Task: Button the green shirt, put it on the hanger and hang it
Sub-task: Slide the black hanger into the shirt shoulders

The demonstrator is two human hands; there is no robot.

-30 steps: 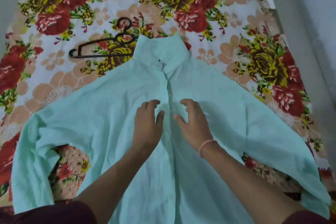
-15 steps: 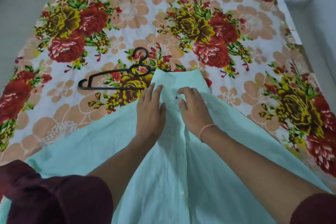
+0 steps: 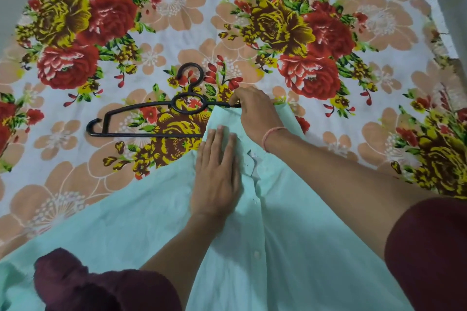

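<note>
The pale green shirt lies spread front-up on the bed, collar pointing away from me. A small button shows on its front strip. The black plastic hanger lies flat just beyond the collar on the left, with its right arm running under the collar's top edge. My left hand rests flat on the shirt just below the collar, holding nothing. My right hand, a pink band on its wrist, sits at the collar's top edge with its fingers curled around the hanger's right arm.
The bed is covered by a floral sheet in red, yellow and peach. Its right edge drops to a pale floor. My dark maroon sleeves fill the bottom corners.
My view has moved closer to the collar. The right hand left the shirt front and went up to the collar's top edge onto the hanger. The left hand stayed flat below the collar.
</note>
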